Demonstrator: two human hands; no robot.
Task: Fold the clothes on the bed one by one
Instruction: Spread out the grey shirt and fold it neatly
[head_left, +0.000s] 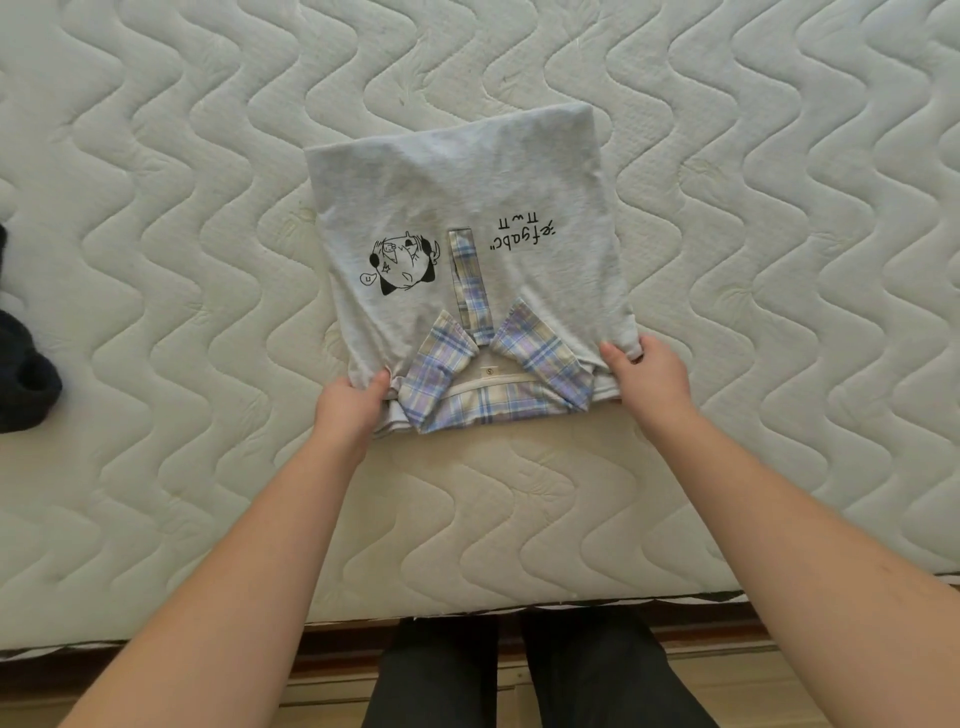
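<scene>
Both hands pinch grey shirt (467, 197) near corners: left hand (349, 410), right hand (649, 371).

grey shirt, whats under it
The quilted mattress shows all around the grey shirt, which lies on it. Whether anything else sits beneath is hidden by the fabric. The left hand and right hand grip its near corners.

Bare forearms without sleeves, dark trousers (519, 675), no jewellery
</scene>
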